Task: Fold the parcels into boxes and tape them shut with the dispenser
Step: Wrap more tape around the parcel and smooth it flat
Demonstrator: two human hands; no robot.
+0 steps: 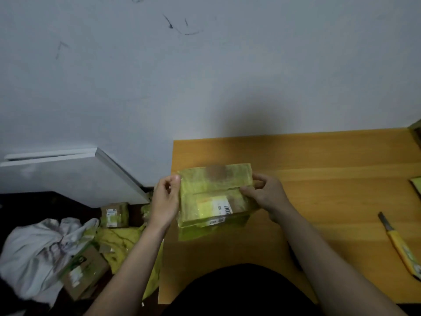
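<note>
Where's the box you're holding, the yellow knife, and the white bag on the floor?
box (214,197), head view, on its taped top face.
yellow knife (402,247), head view, on its handle.
white bag (38,249), head view, on its crumpled middle.

A wooden table (319,156) stands against the wall. A yellow-handled knife (399,245) lies on its right side, with a green-edged thing (416,185) at the right edge. On the dark floor (27,201) to the left lie taped boxes (115,214), a white bag (34,254) and yellow tape scraps (120,242).
</note>
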